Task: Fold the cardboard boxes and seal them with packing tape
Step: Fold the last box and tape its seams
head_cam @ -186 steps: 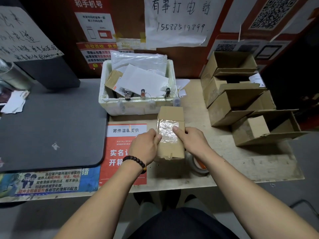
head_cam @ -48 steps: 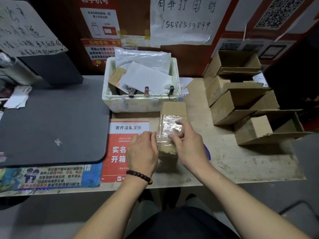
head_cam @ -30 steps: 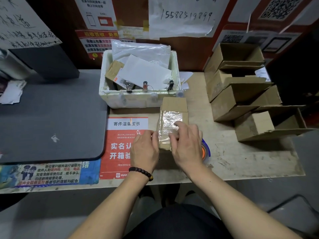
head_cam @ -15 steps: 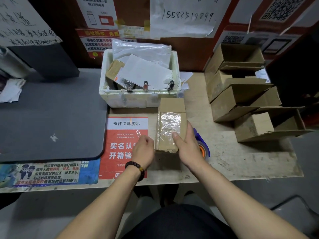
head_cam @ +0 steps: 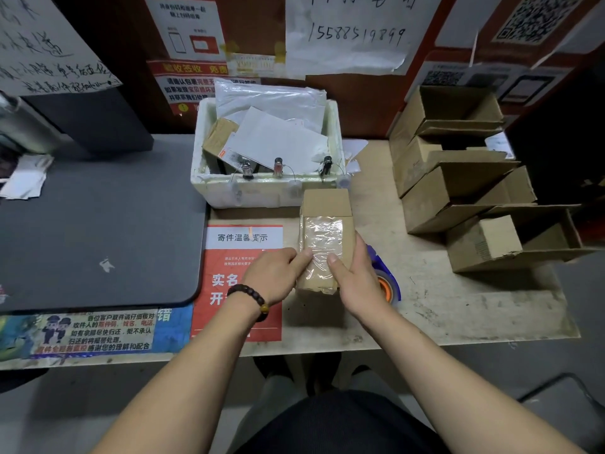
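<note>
A small brown cardboard box [head_cam: 325, 204] stands on the table in front of me, its top covered by a wrinkled strip of clear packing tape [head_cam: 322, 244]. My left hand [head_cam: 273, 275] is at the box's left side, its thumb pressing on the tape's left edge. My right hand [head_cam: 355, 273] grips the box from the right, thumb on top of the tape and fingers curled round the right side. A tape roll with an orange core and blue rim [head_cam: 384, 283] lies on the table just right of my right hand, partly hidden by it.
A white foam bin [head_cam: 271, 191] full of papers and parcels stands right behind the box. Several folded, unsealed cardboard boxes [head_cam: 458, 178] are stacked at the right. A dark grey mat [head_cam: 98, 231] covers the left; a red notice [head_cam: 242, 257] lies under my left hand.
My left hand has come back up against the box's left edge, thumb now on the tape. My right thumb has slid along the tape; the box has barely moved.
</note>
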